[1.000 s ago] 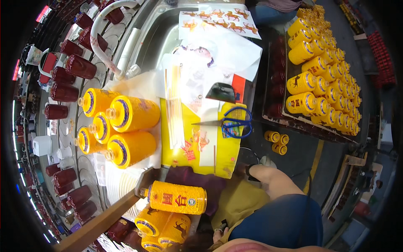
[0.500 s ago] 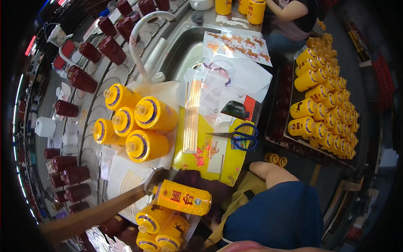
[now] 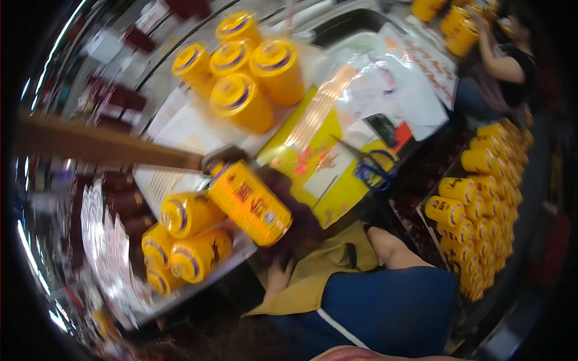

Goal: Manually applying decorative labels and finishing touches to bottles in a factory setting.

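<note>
A yellow bottle [image 3: 253, 204] with red lettering lies tilted. Its neck end sits against a dark holder [image 3: 224, 157] at the end of a wooden bar [image 3: 108, 142]. Under and beside the bottle is a dark maroon cloth [image 3: 295, 198]. My left hand [image 3: 279, 280] rests just below that cloth, at the edge of a tan apron [image 3: 325, 265]. Its fingers look stretched out and slightly apart, and I see nothing in them. Of my right arm only the forearm [image 3: 394, 248] shows; the hand is hidden beyond the apron and the table edge.
Several yellow bottles [image 3: 241, 102] stand at the back; more [image 3: 191, 213] stand at the left. Blue-handled scissors [image 3: 374, 169] lie on a yellow sheet [image 3: 337, 207] beside papers [image 3: 409, 90]. Crowded yellow bottles [image 3: 475, 198] fill the right side. Another person [image 3: 506, 66] handles bottles farther back.
The whole view has turned and blurred, with the table things swinging in the picture. My left hand now shows clearly below the maroon cloth. The bottle still sits at the bar's end.
</note>
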The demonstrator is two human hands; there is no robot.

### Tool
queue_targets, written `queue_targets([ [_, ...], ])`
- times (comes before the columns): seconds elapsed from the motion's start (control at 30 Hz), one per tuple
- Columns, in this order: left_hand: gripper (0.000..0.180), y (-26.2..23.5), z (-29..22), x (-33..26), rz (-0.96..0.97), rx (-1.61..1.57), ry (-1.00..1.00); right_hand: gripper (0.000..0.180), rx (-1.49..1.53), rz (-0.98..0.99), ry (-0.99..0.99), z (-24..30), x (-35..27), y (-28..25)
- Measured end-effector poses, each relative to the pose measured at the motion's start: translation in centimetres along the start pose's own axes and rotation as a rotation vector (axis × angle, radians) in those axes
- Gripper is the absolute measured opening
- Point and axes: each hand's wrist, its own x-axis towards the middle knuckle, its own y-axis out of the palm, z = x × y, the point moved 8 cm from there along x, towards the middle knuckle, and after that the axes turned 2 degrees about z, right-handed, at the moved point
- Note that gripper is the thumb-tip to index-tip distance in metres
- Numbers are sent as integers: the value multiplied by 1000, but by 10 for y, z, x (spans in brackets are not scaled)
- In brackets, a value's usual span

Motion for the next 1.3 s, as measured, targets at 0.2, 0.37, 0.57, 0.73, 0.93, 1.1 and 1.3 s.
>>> queue_targets([
  [0.2,36,-18,-53,-20,30,31,61,47,-97,59,-132,16,-1,-53],
  [0.37,34,-115,-198,-112,121,-394,340,48,-113,14,-111,16,-70,-93],
  [0.57,66,-157,-324,-202,-85,-1341,1243,48,2,169,-241,109,-200,-179],
  [0.73,30,-143,-355,-213,86,-1381,1325,23,408,339,-561,186,-260,-205],
  [0.93,40,-137,-361,-199,188,-1302,1398,22,558,84,-715,202,-264,-258],
  [1.1,39,-140,-372,-181,308,-1261,1406,17,398,-432,-805,211,-268,-312],
  [1.3,75,-156,-325,-132,122,-909,1192,19,-56,-860,-653,220,-260,-345],
])
